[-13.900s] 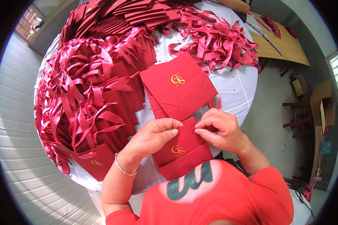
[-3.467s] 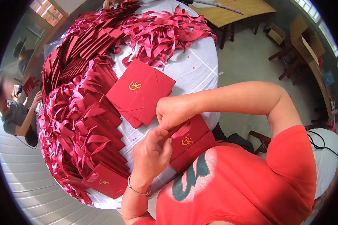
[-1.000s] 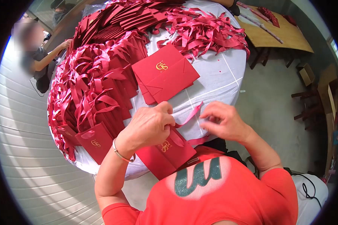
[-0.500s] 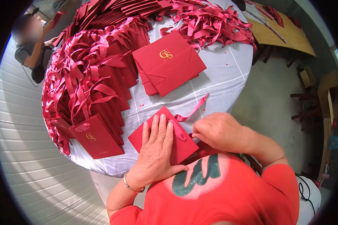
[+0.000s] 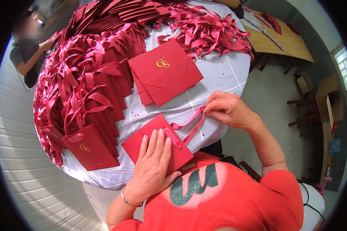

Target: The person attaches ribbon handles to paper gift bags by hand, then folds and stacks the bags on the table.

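A flat red paper bag (image 5: 138, 138) lies at the table's near edge. My left hand (image 5: 152, 163) rests on it, palm down with the fingers stretched out. From the bag's right side runs a pink ribbon (image 5: 197, 125), looped out over the cloth. Its far end is pinched between the thumb and fingers of my right hand (image 5: 228, 109), raised to the right of the bag. Just beyond lies a small stack of flat red bags (image 5: 169, 79) with a gold logo on top.
Rows of finished-looking red bags with ribbon handles (image 5: 90, 150) crowd the left of the white-covered table (image 5: 219, 82). Loose ribbons (image 5: 208, 32) are heaped at the back, beside more folded bags (image 5: 123, 15). Another person (image 5: 25, 57) is at the far left. A wooden table (image 5: 281, 44) stands back right.
My right hand has moved up and to the right, away from the bag, drawing the ribbon out into a long loop. My left hand stays flat on the bag. The view has shifted slightly.
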Available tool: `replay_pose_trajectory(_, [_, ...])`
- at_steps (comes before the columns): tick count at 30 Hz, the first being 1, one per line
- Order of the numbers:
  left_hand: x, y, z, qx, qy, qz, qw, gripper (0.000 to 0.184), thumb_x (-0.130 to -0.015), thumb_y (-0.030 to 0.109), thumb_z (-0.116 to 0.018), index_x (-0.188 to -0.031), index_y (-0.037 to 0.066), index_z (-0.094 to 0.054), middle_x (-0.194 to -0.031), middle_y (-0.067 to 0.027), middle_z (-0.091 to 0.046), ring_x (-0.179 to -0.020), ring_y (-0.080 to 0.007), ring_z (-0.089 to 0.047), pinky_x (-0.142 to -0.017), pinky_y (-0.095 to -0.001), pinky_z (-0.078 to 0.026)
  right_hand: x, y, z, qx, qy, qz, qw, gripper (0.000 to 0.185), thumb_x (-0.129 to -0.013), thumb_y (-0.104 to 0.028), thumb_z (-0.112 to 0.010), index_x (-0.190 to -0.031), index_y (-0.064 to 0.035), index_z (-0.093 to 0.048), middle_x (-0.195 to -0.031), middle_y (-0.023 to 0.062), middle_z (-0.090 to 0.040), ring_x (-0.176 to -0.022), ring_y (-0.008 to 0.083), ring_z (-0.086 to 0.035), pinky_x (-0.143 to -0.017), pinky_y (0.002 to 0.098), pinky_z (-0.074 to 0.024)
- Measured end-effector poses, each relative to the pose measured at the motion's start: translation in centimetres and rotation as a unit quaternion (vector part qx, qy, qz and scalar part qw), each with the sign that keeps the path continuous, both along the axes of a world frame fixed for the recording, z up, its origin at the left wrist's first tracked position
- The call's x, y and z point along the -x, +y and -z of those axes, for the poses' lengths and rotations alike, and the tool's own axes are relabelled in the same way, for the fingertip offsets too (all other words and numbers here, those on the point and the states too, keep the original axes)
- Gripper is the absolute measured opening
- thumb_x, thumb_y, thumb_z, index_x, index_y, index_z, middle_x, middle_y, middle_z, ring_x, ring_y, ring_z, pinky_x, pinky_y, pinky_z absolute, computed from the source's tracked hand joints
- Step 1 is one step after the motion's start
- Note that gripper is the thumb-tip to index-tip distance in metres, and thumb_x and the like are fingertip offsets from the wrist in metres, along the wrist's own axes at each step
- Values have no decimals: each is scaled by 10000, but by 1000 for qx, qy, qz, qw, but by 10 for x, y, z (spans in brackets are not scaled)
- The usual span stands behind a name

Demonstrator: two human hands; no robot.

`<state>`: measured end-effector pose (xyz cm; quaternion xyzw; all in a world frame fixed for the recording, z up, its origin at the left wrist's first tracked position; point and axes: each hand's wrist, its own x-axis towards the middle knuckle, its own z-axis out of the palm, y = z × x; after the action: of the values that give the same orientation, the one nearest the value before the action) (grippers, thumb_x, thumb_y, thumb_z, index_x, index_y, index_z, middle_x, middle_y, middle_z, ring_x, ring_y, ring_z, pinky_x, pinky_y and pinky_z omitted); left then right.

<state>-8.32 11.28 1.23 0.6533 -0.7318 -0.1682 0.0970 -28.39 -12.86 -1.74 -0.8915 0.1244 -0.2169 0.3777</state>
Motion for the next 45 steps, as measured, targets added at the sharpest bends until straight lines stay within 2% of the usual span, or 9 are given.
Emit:
replay_pose_trajectory(4, [-2,2,7,20,16,-2,1000,955,-781,453,-766,-1438,-110,-361,-1523,-354,-278,-1465,-463,-227,-1201,-541,-147,0,14,-9,-6,-37,98,994,148,-765,29,-742,-898,-19,-700,-903,98,-657,-790,230,-665,-675,337,-541])
replay_pose_trajectory(8, [0,6,14,52,46,-21,997,947,-767,390,-798,-1445,-103,-356,-1519,-353,-285,-1451,-479,-251,-1192,-547,-181,-19,53,-16,40,-95,-1,995,165,-734,-58,-797,-868,-49,-702,-866,95,-655,-740,266,-661,-661,348,-543])
replay_pose_trajectory(18, [6,9,28,141,79,-67,985,794,-700,338,-848,-1242,-133,-510,-1426,-399,-373,-1379,-519,-350,-1171,-587,-226,-59,106,-2,194,51,100,975,256,-786,-266,-756,-799,-61,-603,-713,92,-605,-631,251,-643,-555,358,-517])
replay_pose_trajectory(28, [7,5,26,122,89,-75,986,836,-690,381,-848,-1251,-127,-494,-1426,-394,-376,-1395,-514,-323,-1177,-583,-203,-82,105,0,133,127,134,974,194,-806,-201,-737,-801,-40,-628,-725,99,-649,-634,281,-660,-548,389,-518])
replay_pose_trajectory(33, [7,5,28,129,96,-79,984,823,-691,363,-847,-1248,-128,-492,-1417,-400,-383,-1391,-521,-324,-1173,-592,-205,-80,101,3,85,39,104,990,128,-799,-117,-717,-766,-34,-624,-669,102,-633,-571,251,-641,-517,361,-503])
replay_pose_trajectory(36, [6,6,30,128,92,-83,984,856,-667,380,-878,-1267,-76,-472,-1434,-380,-384,-1407,-512,-312,-1177,-592,-201,-77,99,0,-2,28,69,997,120,-792,-93,-725,-765,-31,-625,-667,101,-630,-554,236,-629,-512,333,-493])
replay_pose_trajectory(40, [7,6,29,133,94,-84,983,861,-669,381,-877,-1270,-81,-468,-1438,-375,-384,-1403,-507,-326,-1176,-588,-208,-75,98,-2,-11,24,70,997,96,-810,-63,-725,-791,-11,-646,-683,93,-637,-562,194,-628,-518,302,-486])
replay_pose_trajectory(42, [7,6,27,132,96,-84,983,857,-670,381,-877,-1265,-81,-469,-1440,-373,-385,-1401,-503,-332,-1175,-586,-213,-70,91,-9,-135,-15,54,989,60,-830,-30,-714,-819,3,-665,-700,76,-641,-590,152,-629,-525,280,-478])
replay_pose_trajectory(45, [7,5,25,130,91,-89,983,827,-672,369,-880,-1242,-71,-473,-1443,-369,-388,-1399,-496,-343,-1171,-574,-229,-50,71,-14,-105,-22,35,994,51,-818,2,-717,-859,6,-686,-774,79,-647,-627,134,-614,-541,255,-468])
